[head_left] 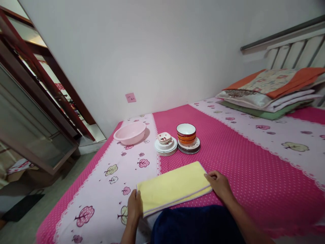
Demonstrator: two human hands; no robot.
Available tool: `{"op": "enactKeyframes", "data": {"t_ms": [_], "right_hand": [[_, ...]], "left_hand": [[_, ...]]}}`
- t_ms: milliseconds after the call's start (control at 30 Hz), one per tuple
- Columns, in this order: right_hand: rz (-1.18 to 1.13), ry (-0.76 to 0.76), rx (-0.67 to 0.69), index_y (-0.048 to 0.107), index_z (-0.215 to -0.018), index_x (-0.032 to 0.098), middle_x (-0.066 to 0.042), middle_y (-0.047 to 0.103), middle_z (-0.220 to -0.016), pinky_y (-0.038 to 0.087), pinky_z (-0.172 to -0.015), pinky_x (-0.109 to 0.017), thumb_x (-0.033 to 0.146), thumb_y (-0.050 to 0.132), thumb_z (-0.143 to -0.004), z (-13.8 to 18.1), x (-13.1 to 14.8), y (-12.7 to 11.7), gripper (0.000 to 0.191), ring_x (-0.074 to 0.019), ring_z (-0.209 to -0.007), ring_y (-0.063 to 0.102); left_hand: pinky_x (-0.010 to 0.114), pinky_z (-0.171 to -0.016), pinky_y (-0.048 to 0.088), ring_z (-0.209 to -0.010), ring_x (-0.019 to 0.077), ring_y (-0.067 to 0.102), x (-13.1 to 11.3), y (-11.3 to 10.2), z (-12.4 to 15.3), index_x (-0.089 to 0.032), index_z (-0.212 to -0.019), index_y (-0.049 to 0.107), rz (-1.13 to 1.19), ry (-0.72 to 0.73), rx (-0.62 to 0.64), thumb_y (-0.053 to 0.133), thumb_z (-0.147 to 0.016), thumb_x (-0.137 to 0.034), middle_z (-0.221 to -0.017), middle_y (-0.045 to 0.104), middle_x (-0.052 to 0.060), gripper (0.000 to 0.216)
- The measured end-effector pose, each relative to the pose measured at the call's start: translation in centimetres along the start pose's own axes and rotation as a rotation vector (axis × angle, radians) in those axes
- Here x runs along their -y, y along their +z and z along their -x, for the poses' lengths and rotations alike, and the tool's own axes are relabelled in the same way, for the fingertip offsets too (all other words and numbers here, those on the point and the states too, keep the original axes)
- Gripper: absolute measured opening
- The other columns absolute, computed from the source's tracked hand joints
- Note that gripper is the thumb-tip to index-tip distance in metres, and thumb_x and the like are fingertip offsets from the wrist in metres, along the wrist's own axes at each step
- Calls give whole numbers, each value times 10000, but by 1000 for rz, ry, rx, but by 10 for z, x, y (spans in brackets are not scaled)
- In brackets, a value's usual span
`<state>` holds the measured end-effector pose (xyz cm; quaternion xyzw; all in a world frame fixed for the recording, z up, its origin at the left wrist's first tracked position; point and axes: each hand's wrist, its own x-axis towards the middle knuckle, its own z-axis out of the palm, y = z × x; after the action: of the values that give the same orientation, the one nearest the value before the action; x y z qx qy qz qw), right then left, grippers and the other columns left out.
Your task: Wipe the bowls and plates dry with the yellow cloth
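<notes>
A folded yellow towel [173, 187] lies flat on the pink bedspread [243, 169] right in front of me. My left hand [134, 205] grips its left end, fingers closed on the edge. My right hand [219, 184] pinches the towel's right end. Beyond the towel stand a stack of white plates [166, 147] with a small patterned dish [164, 137] on top, and a stack of bowls [186, 133] on patterned plates [189, 147]. A pink plastic basin [130, 132] sits further left.
Folded quilts and a pillow [271, 91] are piled at the far right by the headboard [291, 47]. A white wall runs behind the bed. The bed's left edge drops to the floor, with a wooden glass-door cabinet [33, 112] beyond. Dark blue cloth [195, 225] lies at the near edge.
</notes>
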<state>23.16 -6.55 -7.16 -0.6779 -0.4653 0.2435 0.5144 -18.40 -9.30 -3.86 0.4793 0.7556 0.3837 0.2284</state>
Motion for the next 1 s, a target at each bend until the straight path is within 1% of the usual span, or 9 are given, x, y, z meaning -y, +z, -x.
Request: {"op": "enactKeyframes", "data": {"t_ms": [100,200,367,433,533,733,867,933,1000], "right_hand": [[46,-31,-17,583,-609,259,-58,710,-646,515,-644,-348,483,589,-676,3,-2,-4,234,-243,-644,674],[93,-64,-19,559,-594,266,-55,698,-646,510,-659,-349,418,580,-677,6,-2,-10,175,-239,-650,668],[157,-104,-25,630,-788,240,-64,727,-792,509,-675,-333,433,595,-785,5,5,0,197,-229,-724,682],[189,-129,-16,635,-801,237,-63,716,-815,502,-687,-336,399,631,-769,5,7,8,165,-234,-755,675],[221,-184,-9,643,-801,236,-83,701,-861,508,-787,-384,329,639,-743,10,5,16,110,-267,-840,659],[186,-248,-19,660,-912,205,-144,678,-929,507,-902,-512,390,569,-798,25,1,11,236,-331,-922,632],[116,-264,-25,670,-1048,212,-181,678,-1158,409,-1051,-620,360,578,-817,40,19,9,289,-391,-1155,581],[44,-276,18,666,-1102,231,-162,677,-1240,385,-1109,-595,373,585,-850,49,33,13,301,-373,-1240,563],[-45,-259,94,666,-1105,236,-141,714,-1179,472,-1060,-519,420,575,-892,58,49,20,296,-329,-1171,636]], "left_hand": [[319,-640,379,-634,199,519,4,-5,-1,-251,-648,489,51,15,32,501,-884,-410,-613,532,-14,285],[318,-604,401,-617,204,530,7,-8,0,-247,-671,529,122,19,76,557,-799,-641,-619,565,-4,416],[317,-588,446,-632,215,579,5,-7,4,-220,-740,593,224,14,102,632,-692,-788,-647,625,13,571],[324,-599,470,-645,225,603,2,-7,6,-215,-740,603,259,5,105,678,-640,-800,-666,657,26,599],[333,-625,507,-680,240,645,-2,-8,8,-207,-747,622,310,-18,115,723,-608,-778,-706,695,46,596],[355,-644,551,-730,274,700,-17,-12,13,-173,-833,682,388,-59,164,771,-595,-656,-755,733,74,545],[334,-575,510,-614,234,647,-39,-8,18,-178,-829,661,415,-56,136,762,-621,-628,-655,683,33,506],[321,-560,495,-586,214,621,-55,1,22,-182,-851,650,441,-35,149,753,-655,-616,-632,656,10,487],[305,-544,479,-577,199,607,-72,16,27,-184,-866,639,476,-3,189,742,-682,-616,-637,649,5,481]]}}
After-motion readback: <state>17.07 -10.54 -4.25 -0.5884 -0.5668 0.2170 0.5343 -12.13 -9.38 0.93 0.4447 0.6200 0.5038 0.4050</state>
